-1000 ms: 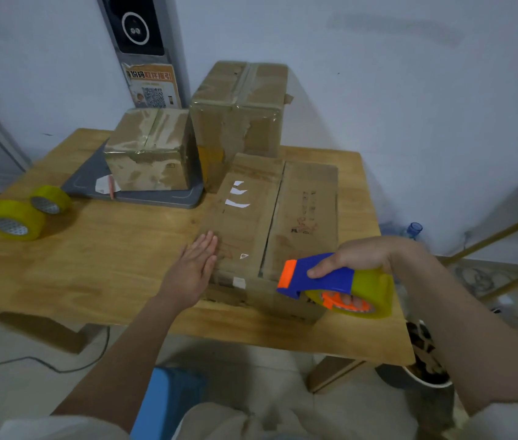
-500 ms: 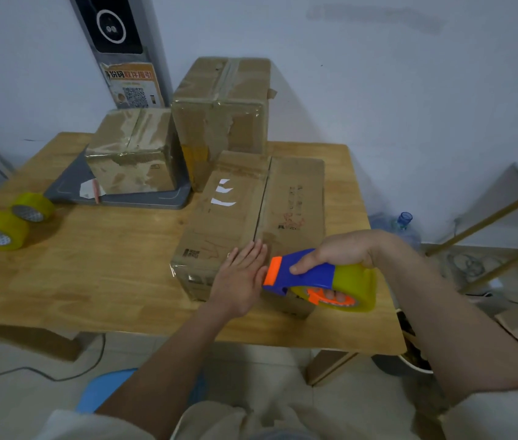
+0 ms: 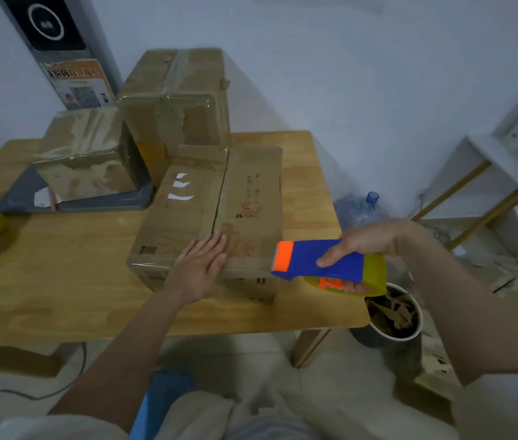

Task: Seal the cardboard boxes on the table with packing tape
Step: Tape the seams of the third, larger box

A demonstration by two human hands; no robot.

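So the flat box (image 3: 210, 217) sits at the near right part of the wooden table (image 3: 60, 281), its centre seam running away from the person and not taped yet as far as I can tell. The left hand (image 3: 199, 268) lies flat with straight fingers on the near end of the lid, right by the seam, holding nothing, just pressing the flaps down. The right hand (image 3: 375, 246) is wrapped around the blue and orange tape dispenser (image 3: 321, 265), thumb on top, fingers curled through the yellow roll underneath; it hangs just off the box's near right corner, not touching the cardboard. If it were me, I'd start the tape down on the near front face so it gets a good bite, then pull straight along the seam while that left palm keeps both flaps level, and slide the palm out of the way before the cutter gets there. Room-wise: the far end of the box butts up near the tall taped box (image 3: 175, 100), so the run ends tight there, and the smaller taped box (image 3: 86, 154) on the grey tray (image 3: 92, 204) crowds the far left. The table's right edge is close, with a bin (image 3: 394, 315) below it.
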